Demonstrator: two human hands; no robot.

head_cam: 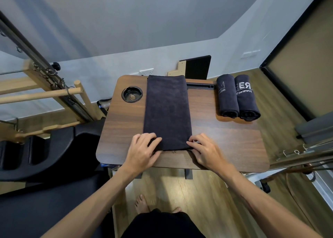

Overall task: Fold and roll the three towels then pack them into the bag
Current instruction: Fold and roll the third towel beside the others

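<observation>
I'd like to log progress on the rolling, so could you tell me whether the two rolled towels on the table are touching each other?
Touching. The head view shows the left rolled towel and the right rolled towel lying side by side on the table, their long sides pressed together with no gap.

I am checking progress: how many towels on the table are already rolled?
2. The left rolled towel and the right rolled towel lie touching at the table's far right. A third, the folded towel, lies flat at the centre.

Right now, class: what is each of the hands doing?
Left hand: pinching the near left corner of the folded towel.
Right hand: pinching the towel's near right corner.
</observation>
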